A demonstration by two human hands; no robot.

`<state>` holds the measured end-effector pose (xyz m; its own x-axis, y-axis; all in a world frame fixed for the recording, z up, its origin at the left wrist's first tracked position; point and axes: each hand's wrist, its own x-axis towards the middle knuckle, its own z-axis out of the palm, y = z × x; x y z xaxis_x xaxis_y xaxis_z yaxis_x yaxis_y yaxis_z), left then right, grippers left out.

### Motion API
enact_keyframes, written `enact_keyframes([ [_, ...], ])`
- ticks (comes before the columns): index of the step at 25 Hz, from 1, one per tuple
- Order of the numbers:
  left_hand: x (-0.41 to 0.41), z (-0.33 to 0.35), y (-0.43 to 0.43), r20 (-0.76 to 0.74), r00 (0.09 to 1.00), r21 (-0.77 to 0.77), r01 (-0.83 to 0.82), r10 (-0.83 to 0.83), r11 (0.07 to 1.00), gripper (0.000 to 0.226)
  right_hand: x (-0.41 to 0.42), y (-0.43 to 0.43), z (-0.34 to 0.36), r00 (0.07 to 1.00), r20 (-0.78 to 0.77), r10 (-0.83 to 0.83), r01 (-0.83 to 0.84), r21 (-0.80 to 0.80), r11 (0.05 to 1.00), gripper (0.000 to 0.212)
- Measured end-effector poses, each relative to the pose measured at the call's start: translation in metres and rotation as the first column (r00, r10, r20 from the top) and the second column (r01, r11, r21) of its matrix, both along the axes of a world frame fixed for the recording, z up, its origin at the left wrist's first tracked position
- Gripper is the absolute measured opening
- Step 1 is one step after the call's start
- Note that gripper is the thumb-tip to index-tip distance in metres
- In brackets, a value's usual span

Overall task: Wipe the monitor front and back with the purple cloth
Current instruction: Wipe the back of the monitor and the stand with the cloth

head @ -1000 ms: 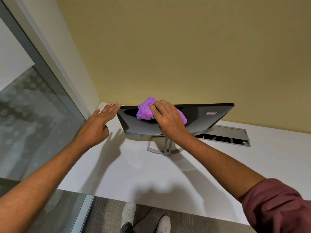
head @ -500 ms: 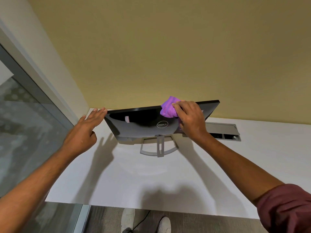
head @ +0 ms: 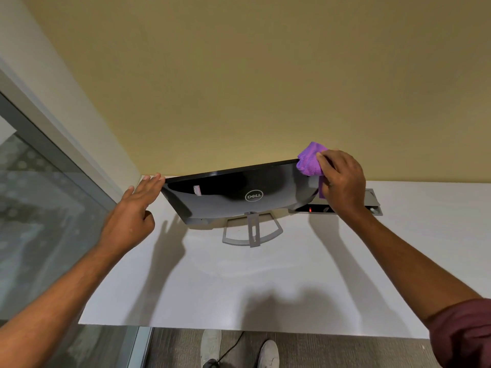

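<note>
From here the monitor (head: 239,193) shows only its glossy back; the screen side faces the wall, out of sight. Its upper right corner is buried under the purple cloth (head: 309,160), itself half covered by the right hand (head: 342,179). That hand also blocks part of the desk's cable hatch (head: 372,197). The small sticker (head: 197,190) is unreadable. Both arms and the shoes (head: 268,353) run off the frame's edge.
</note>
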<state>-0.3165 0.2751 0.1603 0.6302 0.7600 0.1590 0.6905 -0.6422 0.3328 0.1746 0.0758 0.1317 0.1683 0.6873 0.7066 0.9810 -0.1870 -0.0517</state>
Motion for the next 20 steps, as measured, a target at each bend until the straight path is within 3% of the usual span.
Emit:
enact_keyframes([
  [2,0.006,-0.002,-0.006,0.013,0.999,0.016,-0.032,0.032,0.999,0.100,0.004,-0.007,-0.011,0.998,-0.051,-0.020,0.020,0.007,1.000,0.047],
  [6,0.026,-0.003,-0.014,-0.021,0.999,0.111,-0.033,0.035,0.993,0.080,-0.007,-0.007,-0.029,0.940,-0.315,-0.130,0.159,0.067,0.985,0.060],
  [10,0.063,-0.003,-0.023,-0.078,0.993,0.186,0.106,-0.093,0.977,0.071,-0.043,0.007,-0.043,0.838,-0.508,-0.197,0.195,-0.058,0.979,0.082],
  [15,0.119,-0.001,-0.029,-0.105,0.971,0.157,0.229,-0.214,0.961,0.069,-0.076,0.033,-0.064,0.607,-0.788,-0.099,0.219,0.046,0.975,0.075],
  [20,0.151,0.008,-0.027,-0.097,0.951,0.091,0.304,-0.295,0.948,0.081,-0.113,0.055,-0.091,0.221,-0.975,-0.023,0.338,0.055,0.939,0.071],
])
